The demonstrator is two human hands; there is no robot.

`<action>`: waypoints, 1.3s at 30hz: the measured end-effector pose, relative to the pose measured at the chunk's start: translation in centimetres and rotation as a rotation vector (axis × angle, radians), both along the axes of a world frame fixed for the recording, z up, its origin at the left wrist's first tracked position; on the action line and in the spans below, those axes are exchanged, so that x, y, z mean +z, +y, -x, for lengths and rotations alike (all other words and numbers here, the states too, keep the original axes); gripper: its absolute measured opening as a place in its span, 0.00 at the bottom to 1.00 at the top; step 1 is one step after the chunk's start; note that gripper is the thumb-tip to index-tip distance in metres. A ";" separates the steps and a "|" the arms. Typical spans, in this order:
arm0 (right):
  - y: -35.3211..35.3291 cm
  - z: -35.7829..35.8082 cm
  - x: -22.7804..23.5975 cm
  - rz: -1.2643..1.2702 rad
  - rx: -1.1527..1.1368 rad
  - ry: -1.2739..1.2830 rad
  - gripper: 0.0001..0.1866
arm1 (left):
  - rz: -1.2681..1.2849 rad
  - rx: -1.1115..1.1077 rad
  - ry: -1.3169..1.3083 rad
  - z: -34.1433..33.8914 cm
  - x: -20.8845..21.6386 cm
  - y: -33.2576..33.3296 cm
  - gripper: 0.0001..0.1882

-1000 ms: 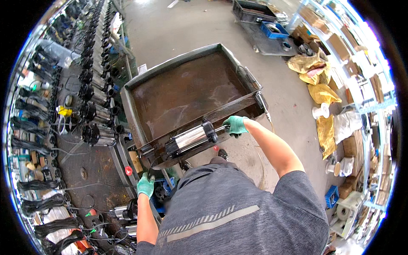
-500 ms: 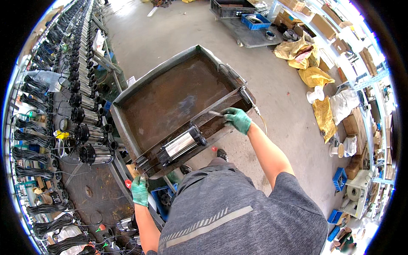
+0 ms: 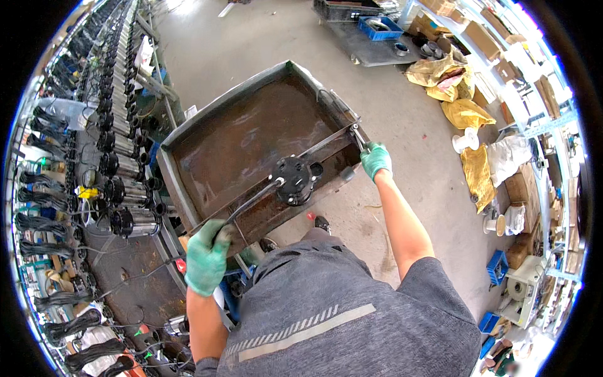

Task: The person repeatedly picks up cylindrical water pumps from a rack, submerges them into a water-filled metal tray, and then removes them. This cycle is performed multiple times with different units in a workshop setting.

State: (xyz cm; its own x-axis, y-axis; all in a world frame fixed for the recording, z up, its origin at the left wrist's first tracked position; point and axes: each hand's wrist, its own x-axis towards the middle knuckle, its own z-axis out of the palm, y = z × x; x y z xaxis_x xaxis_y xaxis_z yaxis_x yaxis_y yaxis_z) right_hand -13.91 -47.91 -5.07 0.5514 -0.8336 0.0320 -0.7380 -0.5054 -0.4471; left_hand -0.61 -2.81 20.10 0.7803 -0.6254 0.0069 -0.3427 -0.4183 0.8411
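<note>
A pump (image 3: 293, 180) with a round black end facing up stands over the near ledge of a metal water tank (image 3: 173, 179). A thick black cable (image 3: 254, 202) runs from its top toward the lower left. My left hand (image 3: 207, 256), in a green glove, is closed round this cable beside the tank's near left corner. At the tank's right corner my right hand (image 3: 377, 160), also gloved, has its fingers wrapped round a slim metal hose fitting (image 3: 359, 137). The fingertips there are partly hidden. Shallow brownish water lies in the tank.
Rows of steel pumps (image 3: 135, 222) and coiled black cables (image 3: 44, 223) fill the bench on the left. Yellow sacks (image 3: 466, 114), a white spool (image 3: 465, 140) and laden shelves line the right. A blue crate (image 3: 380, 28) sits on a low platform at the back.
The pump has gone from lying tilted to black end up. My left hand has risen from the tank corner and taken the cable. My right hand has moved right, onto the fitting.
</note>
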 end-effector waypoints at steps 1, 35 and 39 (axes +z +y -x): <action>1.0 -0.2 2.8 -0.026 0.023 0.022 0.13 | -0.006 0.018 0.028 0.0 -0.3 -0.6 0.17; 7.2 -5.7 -6.0 -0.428 0.242 -0.096 0.17 | 0.036 0.230 -0.049 0.0 -3.5 1.0 0.18; 9.3 -5.8 -0.6 -0.329 0.362 -0.160 0.20 | -0.013 0.474 -0.030 -1.6 -6.1 9.1 0.24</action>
